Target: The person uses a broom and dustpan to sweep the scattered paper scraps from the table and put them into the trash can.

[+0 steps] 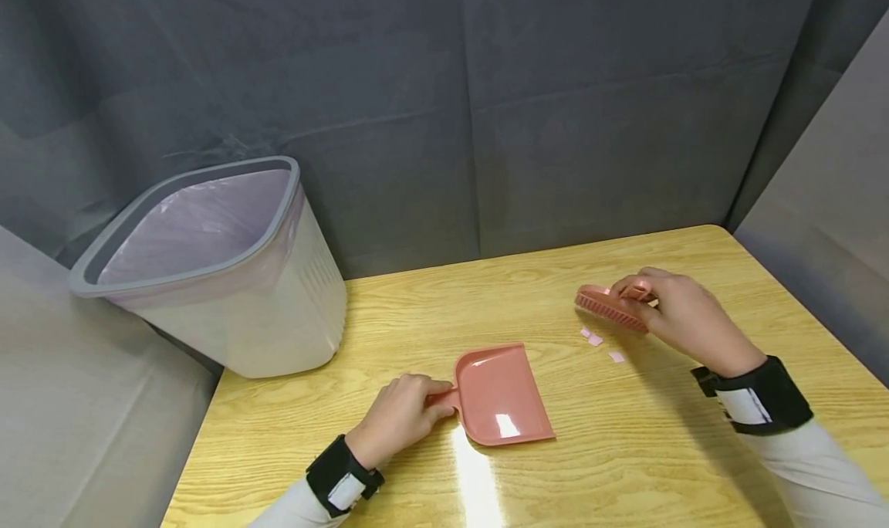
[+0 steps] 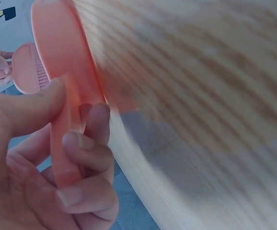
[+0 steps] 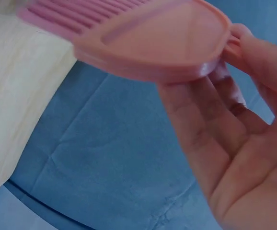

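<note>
My left hand (image 1: 400,418) grips the short handle of a pink dustpan (image 1: 496,397), which lies on the wooden table with its straight open edge facing right. In the left wrist view, thumb and fingers wrap round the dustpan handle (image 2: 66,139). On the right, my right hand (image 1: 684,316) holds a pink hand brush (image 1: 607,309) by its handle, bristles pointing down and toward the left. Several small pink scraps (image 1: 593,338) lie on the table just below the brush. The right wrist view shows the brush head (image 3: 162,43) tilted, with fingers under its handle end.
A pale bin (image 1: 278,319) with a grey rim (image 1: 184,177) and a thin liner bag stands at the back left of the table (image 1: 417,319). Dark grey cloth (image 1: 389,111) hangs behind the table's back edge, and lighter cloth hangs at both sides.
</note>
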A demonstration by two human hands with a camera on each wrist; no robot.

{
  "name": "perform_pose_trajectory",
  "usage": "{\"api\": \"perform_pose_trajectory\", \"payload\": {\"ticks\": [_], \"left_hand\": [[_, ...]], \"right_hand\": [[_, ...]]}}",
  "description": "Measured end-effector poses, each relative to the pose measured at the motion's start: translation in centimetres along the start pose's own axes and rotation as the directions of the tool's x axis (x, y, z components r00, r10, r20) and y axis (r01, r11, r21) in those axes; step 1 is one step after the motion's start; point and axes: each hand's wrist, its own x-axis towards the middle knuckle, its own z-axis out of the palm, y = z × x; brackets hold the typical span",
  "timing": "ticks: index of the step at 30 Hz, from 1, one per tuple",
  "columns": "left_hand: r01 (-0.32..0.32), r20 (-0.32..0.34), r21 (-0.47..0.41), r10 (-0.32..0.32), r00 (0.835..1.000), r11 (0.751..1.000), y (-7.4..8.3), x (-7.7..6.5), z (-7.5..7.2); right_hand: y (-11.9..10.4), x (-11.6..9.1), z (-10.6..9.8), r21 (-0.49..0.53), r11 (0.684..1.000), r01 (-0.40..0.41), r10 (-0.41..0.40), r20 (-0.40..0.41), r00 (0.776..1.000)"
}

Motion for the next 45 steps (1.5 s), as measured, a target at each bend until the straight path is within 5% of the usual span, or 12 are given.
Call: {"api": "perform_pose_trajectory", "payload": {"ticks": [4,10,22,26,37,45], "left_hand": [[0.002,0.002,-0.001,-0.002,1.0,1.0,0.0,0.0,0.0],[0.004,0.001,-0.003,-0.004,1.0,1.0,0.0,-0.1,0.0],[-0.002,-0.014,0.017,0.003,1.0,1.0,-0.1,-0.1,0.0],[0.003,-0.005,0.017,-0.003,1.0,1.0,0.0,-0.1,0.0],[0.017,0.002,0.021,-0.017,1.0,1.0,0.1,-0.2,0.1],[0.013,0.01,0.032,-0.014,1.0,0.999,0.0,-0.1,-0.1]], "right_hand": [[0.1,0.0,1.1,-0.005,0.998,0.067,-0.067,-0.042,0.997],[-0.2,-0.3,2.0,0.028,0.995,0.097,-0.098,0.009,0.995],[-1.8,-1.4,-0.2,0.046,0.995,0.088,-0.093,0.136,0.986],[-2.3,-1.7,-0.9,0.042,0.997,0.066,-0.071,0.118,0.991],[-1.3,-2.3,-1.5,-0.253,0.957,-0.14,0.124,-0.079,0.989],[-1.0,-2.3,-0.4,-0.236,0.964,-0.123,0.13,0.016,0.991]]}}
